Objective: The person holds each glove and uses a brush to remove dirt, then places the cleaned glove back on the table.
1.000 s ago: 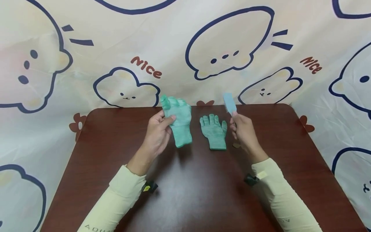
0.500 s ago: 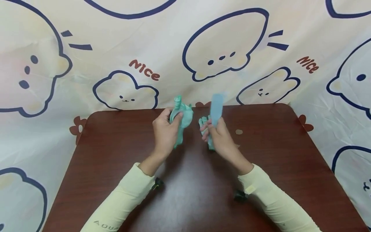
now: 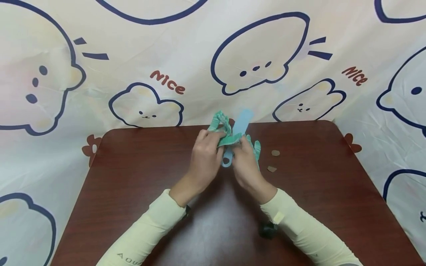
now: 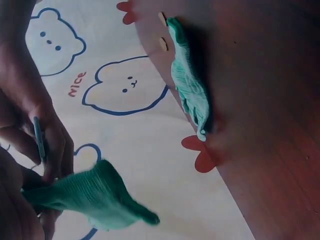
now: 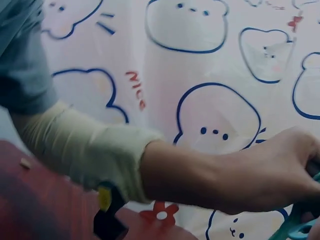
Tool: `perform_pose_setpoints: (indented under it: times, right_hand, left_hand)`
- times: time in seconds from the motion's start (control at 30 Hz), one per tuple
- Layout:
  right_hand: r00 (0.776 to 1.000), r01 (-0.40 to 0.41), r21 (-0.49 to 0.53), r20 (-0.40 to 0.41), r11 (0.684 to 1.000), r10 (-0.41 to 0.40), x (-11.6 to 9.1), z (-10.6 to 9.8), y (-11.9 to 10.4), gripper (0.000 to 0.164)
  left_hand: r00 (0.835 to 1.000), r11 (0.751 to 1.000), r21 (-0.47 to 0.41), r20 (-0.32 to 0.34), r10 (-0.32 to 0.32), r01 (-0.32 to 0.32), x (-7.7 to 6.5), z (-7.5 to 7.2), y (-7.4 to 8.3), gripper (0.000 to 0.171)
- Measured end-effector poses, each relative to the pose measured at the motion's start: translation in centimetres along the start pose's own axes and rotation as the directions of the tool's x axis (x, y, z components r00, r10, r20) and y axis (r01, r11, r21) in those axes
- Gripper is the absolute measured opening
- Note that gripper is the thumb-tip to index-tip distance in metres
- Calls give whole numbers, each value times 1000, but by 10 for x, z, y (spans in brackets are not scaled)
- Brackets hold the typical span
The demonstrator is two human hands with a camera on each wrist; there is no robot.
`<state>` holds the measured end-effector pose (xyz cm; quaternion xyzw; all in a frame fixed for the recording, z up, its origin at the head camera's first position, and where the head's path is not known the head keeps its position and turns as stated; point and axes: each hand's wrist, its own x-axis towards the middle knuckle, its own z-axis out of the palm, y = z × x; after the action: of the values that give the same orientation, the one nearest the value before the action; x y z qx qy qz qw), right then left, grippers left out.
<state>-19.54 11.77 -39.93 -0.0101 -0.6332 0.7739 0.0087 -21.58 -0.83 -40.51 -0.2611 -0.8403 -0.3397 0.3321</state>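
My left hand (image 3: 205, 157) grips a green knit glove (image 3: 219, 120), lifted and bunched near the table's far edge. My right hand (image 3: 247, 164) holds a light-blue brush (image 3: 243, 121), its wide head pointing up and away, and its fingers meet the glove's edge. Below the hands shows the brush's handle end (image 3: 226, 160) with a hole in it. In the left wrist view the held glove (image 4: 100, 197) hangs away from the fingers. A second green glove (image 3: 257, 149) lies flat on the table, partly hidden behind my right hand.
Two small tan pieces (image 3: 275, 153) lie on the dark wooden table (image 3: 133, 162), right of the flat glove. A pale cloth printed with cartoon animals (image 3: 186, 44) hangs behind the table and along its sides.
Both hands have come together over the middle. My left hand turned the glove and moved it rightward; my right hand brought the brush left to it.
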Motion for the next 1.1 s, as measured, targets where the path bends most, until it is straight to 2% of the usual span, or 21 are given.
perform_pose_setpoints:
  times: [0.13, 0.23, 0.4, 0.5, 0.57, 0.6, 0.63, 0.67, 0.7, 0.73, 0.8, 0.83, 0.9, 0.93, 0.97, 1.0, 1.07, 1.1]
  right_hand:
    - [998, -56, 79, 4, 995, 56, 4, -5, -6, 39]
    - [995, -90, 145, 55, 985, 82, 8, -11, -9, 44]
    - [983, -154, 225, 134, 962, 126, 13, -19, -9, 44]
    - [977, -177, 244, 160, 953, 141, 14, -22, -10, 42]
    - [972, -196, 256, 176, 947, 153, 14, -22, -10, 39]
    - [970, -205, 264, 187, 942, 158, 14, -23, -11, 38]
    - [967, -215, 273, 196, 938, 164, 13, -22, -11, 37]
    - [964, -223, 281, 204, 934, 169, 14, -22, -11, 36]
    - [962, -234, 289, 207, 928, 178, 14, -22, -11, 34]
    - [959, -244, 293, 211, 924, 187, 14, -21, -11, 32]
    - [957, -257, 297, 212, 920, 199, 14, -20, -10, 30]
    - [956, -259, 288, 212, 922, 203, 14, -20, -10, 29]
    - [955, -263, 270, 211, 926, 209, 15, -19, -8, 27]
    - [955, -264, 256, 208, 930, 214, 15, -18, -7, 28]
    - [955, -265, 245, 202, 933, 218, 16, -18, -7, 29]
    - [955, -266, 232, 195, 936, 223, 15, -17, -6, 32]
    - [956, -272, 208, 174, 940, 238, 15, -17, -6, 39]
    - [955, -278, 196, 159, 940, 250, 15, -18, -6, 42]
  left_hand:
    - [997, 998, 4, 51, 65, -65, -3, 0, 1, 20]
    - [994, 997, -24, 71, 79, -77, -3, 1, 1, 26]
    - [998, 989, -134, -7, 56, -56, 1, -3, 0, 22]
    - [998, 985, -170, -56, -23, 13, 5, -6, -1, 16]
    - [990, 972, -197, -36, -139, 129, 6, -7, -2, 17]
    - [977, 954, -218, -11, -215, 208, 7, -8, -2, 23]
    - [955, 926, -238, 28, -297, 295, 8, -9, -3, 31]
    - [922, 886, -257, 75, -380, 386, 9, -10, -3, 40]
    - [877, 833, -273, 131, -463, 480, 10, -12, -3, 50]
    - [821, 768, -289, 194, -537, 571, 11, -14, -4, 58]
    - [687, 593, -349, 344, -639, 726, 14, -18, -7, 70]
    - [621, 501, -368, 423, -660, 783, 15, -20, -9, 70]
    - [496, 322, -384, 562, -662, 865, 16, -24, -14, 65]
    - [447, 248, -384, 617, -648, 889, 16, -26, -16, 58]
    - [411, 187, -385, 659, -630, 904, 15, -28, -19, 52]
    - [390, 161, -376, 681, -619, 913, 14, -30, -22, 45]
    - [366, 130, -368, 699, -614, 921, 10, -33, -26, 38]
    - [360, 119, -370, 699, -618, 922, 9, -35, -28, 34]
